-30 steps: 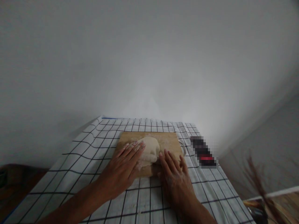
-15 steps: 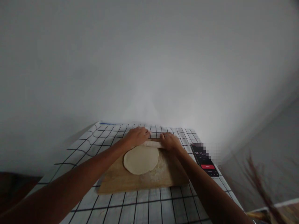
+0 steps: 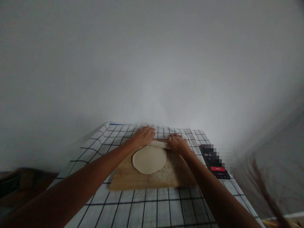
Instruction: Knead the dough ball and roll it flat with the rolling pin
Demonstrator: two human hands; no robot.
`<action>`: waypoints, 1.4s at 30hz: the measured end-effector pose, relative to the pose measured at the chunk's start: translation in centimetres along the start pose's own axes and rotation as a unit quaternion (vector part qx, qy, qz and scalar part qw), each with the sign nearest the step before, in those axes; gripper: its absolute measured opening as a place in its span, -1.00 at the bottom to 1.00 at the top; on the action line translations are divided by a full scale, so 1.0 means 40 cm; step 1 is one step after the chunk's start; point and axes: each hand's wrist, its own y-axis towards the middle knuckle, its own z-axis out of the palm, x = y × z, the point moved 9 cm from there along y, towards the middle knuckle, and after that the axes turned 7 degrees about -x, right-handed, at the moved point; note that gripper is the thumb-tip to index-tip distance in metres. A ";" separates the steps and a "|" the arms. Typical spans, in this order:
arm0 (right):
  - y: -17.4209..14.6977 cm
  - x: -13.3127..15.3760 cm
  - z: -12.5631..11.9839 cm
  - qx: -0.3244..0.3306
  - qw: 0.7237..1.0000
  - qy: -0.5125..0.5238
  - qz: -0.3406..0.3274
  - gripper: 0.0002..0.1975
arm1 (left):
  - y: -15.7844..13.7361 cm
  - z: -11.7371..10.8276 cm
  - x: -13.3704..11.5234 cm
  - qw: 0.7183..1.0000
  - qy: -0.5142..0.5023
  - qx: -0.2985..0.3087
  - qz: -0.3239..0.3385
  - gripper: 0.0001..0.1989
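A pale, floured rolling pin [image 3: 159, 144] lies across the far side of a wooden board [image 3: 147, 181]. My left hand [image 3: 144, 135] is closed over its left end, and my right hand [image 3: 177, 142] is closed over its right end. Both ends of the pin are hidden under the hands. Just on the near side of the pin, a flat, roughly round sheet of dough [image 3: 149, 161] rests on the board. Loose flour dusts the wood to the right of the dough.
A white cloth with black grid lines [image 3: 140, 209] covers the table under the board. On the right, a phone [image 3: 215, 164] shows a timer and a red button. A pale wall [image 3: 152, 69] rises behind the table. Blurred reddish-brown stalks [image 3: 266, 193] stand at lower right.
The whole scene sits slightly further right and a little higher in view. Both hands stay on the rolling pin, which now lies just past the dough's far edge.
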 end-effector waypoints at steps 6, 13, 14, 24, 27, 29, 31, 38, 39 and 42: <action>-0.117 0.065 -0.047 -0.131 0.991 0.021 -0.029 -0.57 | -0.117 -0.068 -0.047 0.999 0.017 -0.040 -0.011 -0.54; -0.297 0.122 -0.026 -0.182 0.976 0.099 -0.062 -0.50 | -0.323 -0.142 -0.126 0.995 -0.001 -0.086 0.058 -0.46; -0.318 0.129 -0.023 -0.187 0.974 0.104 -0.078 -0.48 | -0.346 -0.145 -0.128 0.995 -0.007 -0.082 0.064 -0.43; -0.248 0.077 -0.029 -0.194 0.973 0.117 -0.036 -0.55 | -0.144 -0.046 -0.074 0.998 -0.003 0.040 0.042 -0.47; -0.232 0.048 -0.024 -0.189 0.975 0.119 -0.007 -0.58 | -0.022 -0.005 -0.096 0.996 -0.005 0.076 0.050 -0.45; -0.231 0.029 -0.017 -0.178 0.976 0.122 0.008 -0.57 | 0.040 0.021 -0.118 0.992 -0.011 0.108 0.068 -0.44; -0.233 0.018 -0.012 -0.171 0.977 0.126 0.014 -0.55 | 0.077 0.038 -0.144 0.985 -0.023 0.134 0.106 -0.44; -0.230 0.018 -0.011 -0.159 0.977 0.143 0.007 -0.55 | 0.024 0.019 -0.137 0.981 -0.051 0.141 0.122 -0.41; -0.229 0.023 -0.012 -0.155 0.977 0.144 -0.002 -0.55 | 0.002 0.008 -0.129 0.984 -0.051 0.129 0.110 -0.41; -0.222 0.036 -0.012 -0.142 0.978 0.147 -0.024 -0.53 | -0.074 -0.029 -0.111 0.993 -0.040 0.085 0.072 -0.41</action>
